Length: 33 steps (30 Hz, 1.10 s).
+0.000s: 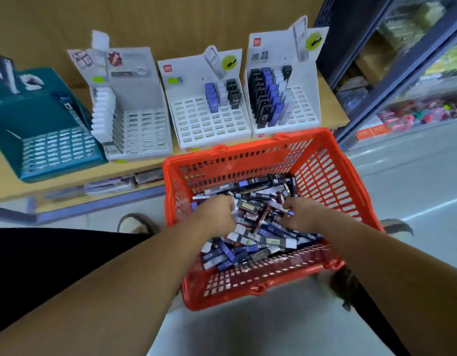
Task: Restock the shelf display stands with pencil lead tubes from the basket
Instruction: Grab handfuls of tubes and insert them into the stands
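An orange basket (pixel 330 176) stands on the floor in front of me, holding a heap of pencil lead tubes (pixel 258 240) in black, blue and white. Both my hands are down in the heap. My left hand (pixel 217 213) has its fingers curled into the tubes, and my right hand (pixel 303 214) has its fingers curled round some tubes too. On the low wooden shelf (pixel 332 109) behind stand several display stands: a teal one (pixel 42 140), a white one (pixel 135 119) with a white row, a middle one (pixel 209 119) with few tubes, and a right one (pixel 283 98) partly filled.
A blue metal shelving unit (pixel 376 73) with stocked goods rises at the right. Grey floor runs along the right of the basket. My feet in sandals show at both sides of the basket. Flat packets lie under the wooden shelf.
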Tool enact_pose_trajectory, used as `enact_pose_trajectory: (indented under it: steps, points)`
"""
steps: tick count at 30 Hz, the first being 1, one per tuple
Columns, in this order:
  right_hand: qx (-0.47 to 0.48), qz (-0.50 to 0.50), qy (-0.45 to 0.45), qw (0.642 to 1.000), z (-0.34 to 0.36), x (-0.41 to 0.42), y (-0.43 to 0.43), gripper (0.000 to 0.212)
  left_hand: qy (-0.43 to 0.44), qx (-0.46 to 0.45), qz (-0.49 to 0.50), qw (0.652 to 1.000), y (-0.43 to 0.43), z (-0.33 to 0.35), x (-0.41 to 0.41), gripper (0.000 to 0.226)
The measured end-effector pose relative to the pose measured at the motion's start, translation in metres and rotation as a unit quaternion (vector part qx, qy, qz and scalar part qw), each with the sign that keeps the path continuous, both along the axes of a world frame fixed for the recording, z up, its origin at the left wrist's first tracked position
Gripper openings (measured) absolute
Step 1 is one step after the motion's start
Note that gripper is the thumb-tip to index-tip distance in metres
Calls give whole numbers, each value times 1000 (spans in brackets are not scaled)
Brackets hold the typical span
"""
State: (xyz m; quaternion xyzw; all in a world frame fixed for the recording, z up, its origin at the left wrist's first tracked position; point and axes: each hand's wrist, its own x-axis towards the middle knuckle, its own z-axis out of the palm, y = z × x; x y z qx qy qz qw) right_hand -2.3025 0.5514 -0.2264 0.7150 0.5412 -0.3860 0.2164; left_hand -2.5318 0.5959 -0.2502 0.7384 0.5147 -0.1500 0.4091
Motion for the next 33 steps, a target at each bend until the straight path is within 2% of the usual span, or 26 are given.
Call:
enact_pose_trajectory:
  steps: [2,4,8,10,12,17,20,22,24,26,28,30,33]
  points:
    - [17,-33,14,999,-30,8,-4,75,25,11,-15,1000,0,-20,9,31]
    - [15,-32,20,999,-54,16,-8,98,50,27,-43,997,-1,-40,18,43]
    - [-38,37,-14,998,-99,21,-16,143,102,23,-131,986,-13,-84,34,100]
    - [-50,38,-17,998,-117,17,-15,150,115,21,-155,981,-23,-109,42,122]
    - [-51,29,-27,998,-131,15,-16,153,120,17,-147,982,-34,-129,47,135]
    - [-77,59,-89,991,-152,25,-14,172,116,61,-142,981,-32,-147,58,136]
    - [-50,79,-107,990,-155,26,-12,174,91,116,-116,982,-26,-157,58,125]
    - [-19,75,-95,993,-152,28,-8,167,89,150,-96,980,-22,-155,56,110]
    - [51,50,-79,994,-150,35,-3,146,98,178,-80,976,-15,-153,53,98]
    - [111,10,-65,992,-148,41,-1,115,102,187,-81,974,-10,-153,48,92]
    - [124,-12,-66,990,-148,41,0,102,88,188,-88,974,-11,-155,42,89]
    - [105,-17,-69,992,-149,39,1,105,66,175,-123,975,-14,-156,38,95]
    - [69,-25,-64,995,-154,38,1,127,82,165,-157,970,-21,-159,39,114]
